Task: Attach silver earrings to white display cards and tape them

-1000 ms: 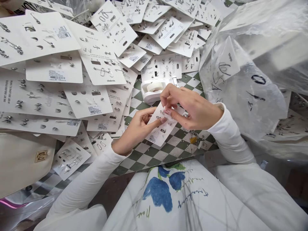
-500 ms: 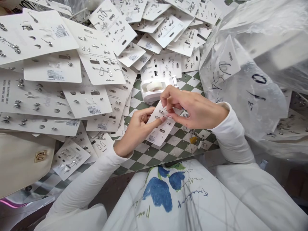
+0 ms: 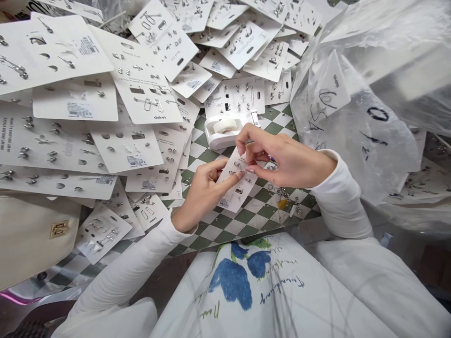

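A white earring card [image 3: 235, 199] with small metal pieces on it is tilted over the checkered table. My left hand [image 3: 207, 188] grips its left edge, thumb on the face and fingers behind. My right hand [image 3: 282, 157] is over the card's right side, thumb and index finger bent close together near its face. Whatever sits between those right fingertips is too small to make out. Just beyond the card stands a white tape dispenser [image 3: 220, 134] with a roll in it. Loose small metal earring parts [image 3: 282, 193] lie right of the card, below my right hand.
Overlapping earring cards [image 3: 134, 145] are heaped on the left and at the back. Clear plastic bags [image 3: 366, 122] with handwriting bulge on the right. A cream bag [image 3: 35, 234] with a gold clasp sits at the left. The checkered tabletop [image 3: 200, 232] ends close to my lap.
Both hands stay at the card with nearly the same grip. My right fingertips have shifted very slightly to the right, and the card has moved a little with my left hand.
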{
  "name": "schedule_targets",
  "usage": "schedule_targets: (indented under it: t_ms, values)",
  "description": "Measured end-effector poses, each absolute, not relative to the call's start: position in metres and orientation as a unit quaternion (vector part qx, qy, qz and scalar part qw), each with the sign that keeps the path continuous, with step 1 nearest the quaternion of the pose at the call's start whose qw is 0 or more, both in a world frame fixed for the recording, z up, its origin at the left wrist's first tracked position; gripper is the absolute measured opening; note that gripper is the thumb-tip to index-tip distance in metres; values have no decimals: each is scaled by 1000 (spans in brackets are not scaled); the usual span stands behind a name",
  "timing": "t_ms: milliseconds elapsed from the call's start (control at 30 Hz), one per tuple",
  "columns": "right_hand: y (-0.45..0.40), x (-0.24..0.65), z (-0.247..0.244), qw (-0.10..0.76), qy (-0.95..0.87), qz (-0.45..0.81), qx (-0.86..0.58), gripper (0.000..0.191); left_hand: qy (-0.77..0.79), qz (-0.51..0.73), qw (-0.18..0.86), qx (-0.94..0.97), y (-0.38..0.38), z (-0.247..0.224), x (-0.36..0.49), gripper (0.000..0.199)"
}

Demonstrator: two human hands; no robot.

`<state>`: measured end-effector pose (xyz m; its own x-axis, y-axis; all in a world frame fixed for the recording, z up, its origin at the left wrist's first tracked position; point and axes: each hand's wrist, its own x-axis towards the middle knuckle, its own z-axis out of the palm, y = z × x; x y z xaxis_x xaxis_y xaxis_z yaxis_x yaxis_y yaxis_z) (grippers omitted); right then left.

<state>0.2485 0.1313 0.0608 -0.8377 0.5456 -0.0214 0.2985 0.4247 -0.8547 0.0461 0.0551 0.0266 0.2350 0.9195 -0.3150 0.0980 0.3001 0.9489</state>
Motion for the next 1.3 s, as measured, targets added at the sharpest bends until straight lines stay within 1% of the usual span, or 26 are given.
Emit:
schedule_targets:
  t_ms: [100,300,467,567,633,700,767,900,1100,1300]
  values:
    - [131,248,61,126,-833,468,-266,41,523,337,616,483,54,24,47,28]
    - [130,248,62,126,-830,464,-282,42,535,348,610,471,51,24,50,23]
    - [126,247,61,129,-833,437,-315,42,545,368,567,495,50,23,51,38]
    - [125,246,59,133,-830,436,-321,42,556,366,535,519,50,21,51,42]
    - [126,245,58,151,-816,455,-321,41,562,365,513,536,50,21,50,44]
    - [126,243,57,176,-790,490,-323,39,567,361,502,544,49,21,50,42]
    - [127,242,56,193,-760,526,-329,39,569,356,505,543,49,22,51,36]
    - [127,240,53,201,-717,566,-354,40,568,356,507,541,49,22,51,30]
    - [127,239,52,198,-685,590,-380,42,563,361,512,538,49,23,51,30]
    - [124,236,52,212,-681,582,-391,40,562,367,514,534,50,24,52,32]
